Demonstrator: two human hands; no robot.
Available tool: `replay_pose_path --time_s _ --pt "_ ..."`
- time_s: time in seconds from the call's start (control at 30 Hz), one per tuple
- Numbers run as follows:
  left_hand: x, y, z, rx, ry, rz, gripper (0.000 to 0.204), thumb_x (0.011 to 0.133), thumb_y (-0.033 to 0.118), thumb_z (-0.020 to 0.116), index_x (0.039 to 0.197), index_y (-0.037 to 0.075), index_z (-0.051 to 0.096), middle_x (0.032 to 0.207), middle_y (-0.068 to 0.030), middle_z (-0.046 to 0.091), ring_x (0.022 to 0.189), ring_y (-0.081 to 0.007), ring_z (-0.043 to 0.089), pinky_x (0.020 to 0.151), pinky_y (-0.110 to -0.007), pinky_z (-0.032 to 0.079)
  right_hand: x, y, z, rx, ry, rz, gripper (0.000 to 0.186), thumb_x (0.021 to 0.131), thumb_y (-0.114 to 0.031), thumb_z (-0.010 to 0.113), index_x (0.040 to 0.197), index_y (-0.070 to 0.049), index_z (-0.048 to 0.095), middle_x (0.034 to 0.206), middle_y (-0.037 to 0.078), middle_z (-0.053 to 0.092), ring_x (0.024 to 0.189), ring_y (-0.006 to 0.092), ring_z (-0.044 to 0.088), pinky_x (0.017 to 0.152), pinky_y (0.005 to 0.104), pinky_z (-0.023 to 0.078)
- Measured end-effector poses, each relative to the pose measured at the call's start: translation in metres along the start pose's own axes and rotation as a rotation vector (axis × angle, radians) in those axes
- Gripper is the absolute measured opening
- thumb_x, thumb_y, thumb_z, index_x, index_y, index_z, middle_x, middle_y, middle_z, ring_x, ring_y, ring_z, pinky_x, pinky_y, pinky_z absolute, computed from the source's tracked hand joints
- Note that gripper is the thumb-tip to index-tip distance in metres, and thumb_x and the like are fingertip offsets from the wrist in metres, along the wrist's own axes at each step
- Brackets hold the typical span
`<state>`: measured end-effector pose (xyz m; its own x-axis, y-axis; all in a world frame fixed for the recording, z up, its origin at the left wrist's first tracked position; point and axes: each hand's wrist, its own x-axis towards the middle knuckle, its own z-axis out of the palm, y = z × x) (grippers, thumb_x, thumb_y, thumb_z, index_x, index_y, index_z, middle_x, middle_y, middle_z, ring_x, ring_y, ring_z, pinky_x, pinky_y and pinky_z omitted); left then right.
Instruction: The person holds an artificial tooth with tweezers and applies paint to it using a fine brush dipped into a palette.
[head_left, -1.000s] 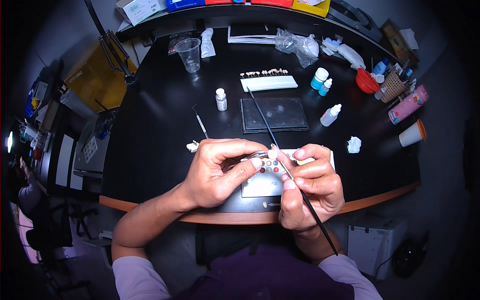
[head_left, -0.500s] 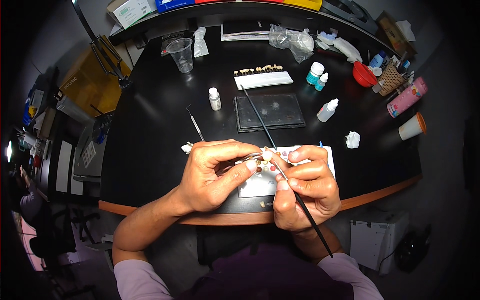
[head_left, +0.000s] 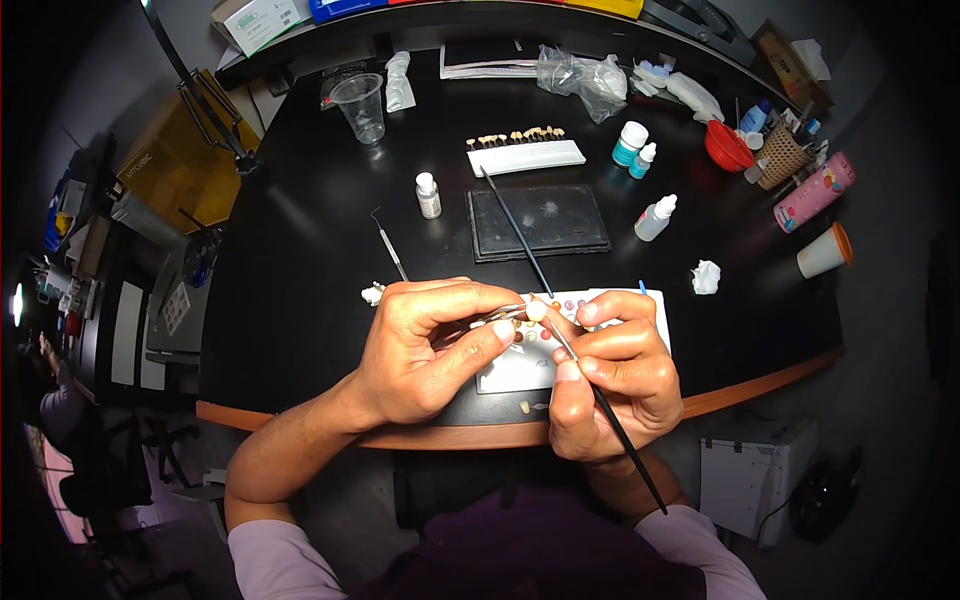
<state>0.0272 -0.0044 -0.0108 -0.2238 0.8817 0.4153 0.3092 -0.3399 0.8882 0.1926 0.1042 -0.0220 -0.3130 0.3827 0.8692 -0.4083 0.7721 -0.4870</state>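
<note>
My left hand (head_left: 420, 350) is closed on a slim metal tweezer-like tool (head_left: 495, 316), which holds a small round white piece (head_left: 536, 310), perhaps a tooth crown. My right hand (head_left: 615, 390) grips a black-handled fine brush (head_left: 625, 445), its tip at that piece. Beneath both hands lies a white palette (head_left: 505, 370) with several coloured dots, partly hidden. A small tooth-shaped piece (head_left: 525, 407) rests near the front edge of the table (head_left: 290, 350). A second brush (head_left: 515, 225) reaches from a tooth shade guide (head_left: 525, 158) across a dark slab (head_left: 565, 230) toward the palette.
Small bottles (head_left: 655, 220), a probe (head_left: 392, 250), a crumpled tissue (head_left: 705, 277), a plastic cup (head_left: 368, 115), a red bowl (head_left: 728, 145), a pink cylinder (head_left: 815, 190) and a paper cup (head_left: 820, 255) surround the hands. A person (head_left: 60, 395) is at the far left.
The view has shifted slightly since the earliest frame. Both hands keep nearly the same pose and grips, with the brush still at the small white piece.
</note>
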Motion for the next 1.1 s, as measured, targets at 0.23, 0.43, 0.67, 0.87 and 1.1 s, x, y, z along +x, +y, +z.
replay_pose_path --time_s 0.23,0.43,0.67,0.87,1.1 --pt "0.0036 0.0050 -0.0015 0.037 -0.031 -0.028 0.023 0.094 0.008 0.069 0.112 -0.005 0.075 0.092 -0.0156 0.076 0.075 -0.0141 0.072 0.065 -0.026 0.054 0.0006 0.0009 -0.0035 -0.031 0.002 -0.017 0.025 0.077 0.008 0.070 0.092 -0.005 0.055 0.083 0.009 0.063 0.091 0.0282 0.067 0.074 0.0367 0.060" --pt "0.0036 0.0047 -0.0043 0.062 -0.045 -0.007 0.022 0.093 0.006 0.070 0.112 -0.005 0.075 0.092 -0.0161 0.076 0.077 -0.0158 0.073 0.067 -0.026 0.056 0.0013 -0.0017 -0.0003 0.004 0.004 0.006 0.022 0.078 0.009 0.070 0.091 -0.003 0.056 0.084 0.011 0.063 0.095 0.0291 0.066 0.076 0.0380 0.066" --pt "0.0022 -0.0019 0.0019 0.029 -0.004 0.016 0.022 0.093 0.007 0.071 0.111 -0.005 0.075 0.091 -0.0152 0.076 0.075 -0.0139 0.072 0.065 -0.025 0.055 0.0001 -0.0037 -0.0014 -0.030 -0.016 -0.001 0.022 0.078 0.009 0.071 0.091 -0.002 0.057 0.087 0.012 0.063 0.097 0.0300 0.066 0.078 0.0401 0.068" --pt "0.0010 -0.0004 0.0010 0.064 0.011 -0.022 0.021 0.093 0.007 0.071 0.109 -0.005 0.076 0.082 -0.0117 0.074 0.063 -0.0090 0.064 0.054 -0.024 0.046 0.0019 -0.0027 0.0004 -0.047 -0.027 -0.019 0.020 0.078 0.009 0.071 0.089 -0.002 0.058 0.087 0.012 0.063 0.097 0.0304 0.066 0.077 0.0392 0.067" --pt "0.0022 0.0026 -0.0020 0.111 -0.048 -0.037 0.025 0.094 0.007 0.065 0.111 -0.008 0.074 0.089 -0.0140 0.075 0.073 -0.0116 0.067 0.063 -0.024 0.050 0.0014 -0.0033 -0.0013 -0.056 -0.024 -0.023 0.020 0.077 0.008 0.072 0.089 -0.002 0.059 0.086 0.012 0.064 0.096 0.0305 0.066 0.079 0.0393 0.066"
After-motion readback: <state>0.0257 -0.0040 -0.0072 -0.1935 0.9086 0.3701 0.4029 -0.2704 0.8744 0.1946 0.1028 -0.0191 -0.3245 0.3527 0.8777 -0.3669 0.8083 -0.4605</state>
